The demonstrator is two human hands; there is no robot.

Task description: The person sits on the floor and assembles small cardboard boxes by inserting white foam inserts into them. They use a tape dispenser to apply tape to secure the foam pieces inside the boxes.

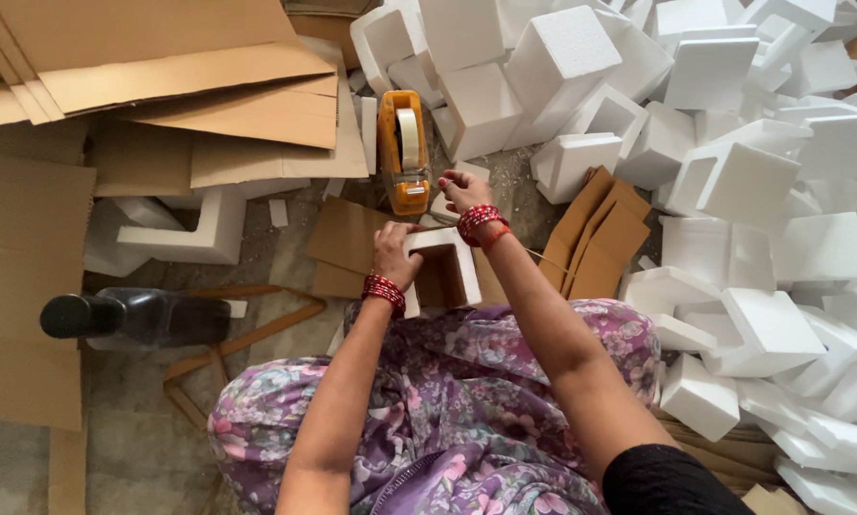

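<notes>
While the person sits on the floor [142, 448] with flowered cloth over the knees, a great heap of white foam blocks [734, 181] fills the whole right side, piled right up to the lap. Flattened cardboard sheets [162, 76] spread over the upper left, overlapping one another, and smaller brown cardboard pieces [600, 234] lie fanned out between the heap and the hands. A dark plastic bottle [133, 318] rests on its side at the left, cap pointing left, well apart from the work.

Now to the middle: a white foam corner piece [452, 267] sits just ahead of the knees, its hollow open face turned up, its long axis running away from the person. The left hand [393, 253] is closed on its near left edge, thumb over the rim. The right hand [462, 191] is pinched shut beyond the piece's far edge, fingertips drawn together on something too small to make out, just beside the orange tape dispenser [405, 153], which stands lengthwise, pointing away, directly beyond the foam piece.
</notes>
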